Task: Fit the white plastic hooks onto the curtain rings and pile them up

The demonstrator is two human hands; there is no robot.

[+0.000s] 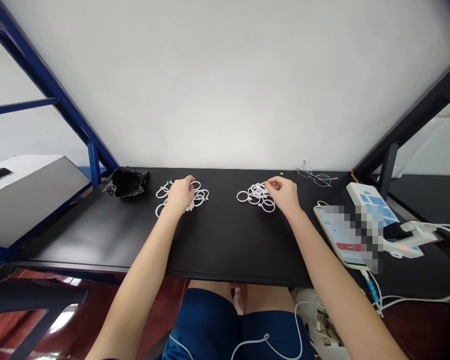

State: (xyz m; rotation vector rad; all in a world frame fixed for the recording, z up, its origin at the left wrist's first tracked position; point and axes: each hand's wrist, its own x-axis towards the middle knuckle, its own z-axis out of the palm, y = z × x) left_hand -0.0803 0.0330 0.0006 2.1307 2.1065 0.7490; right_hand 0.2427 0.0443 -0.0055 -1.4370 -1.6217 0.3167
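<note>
Two loose heaps of thin white plastic rings with small eyelets, like curtain rings, lie on the black table. Over the left heap of rings point(199, 196) is my left hand point(180, 194), its fingers curled down and close together. What those fingers hold, if anything, is hidden beneath the hand. At the right edge of the other heap of rings point(260, 195), my right hand point(285, 192) is closed in a pinch, thumb and forefinger on a white ring. The rings in both heaps overlap one another.
A crumpled black plastic bag point(126, 182) stands open at the back left. Eyeglasses point(317, 176) lie at the back right. A phone point(339, 237), a white power strip point(373, 202) and white cables are on the right. Blue metal posts point(93, 162) flank the black table point(221, 240).
</note>
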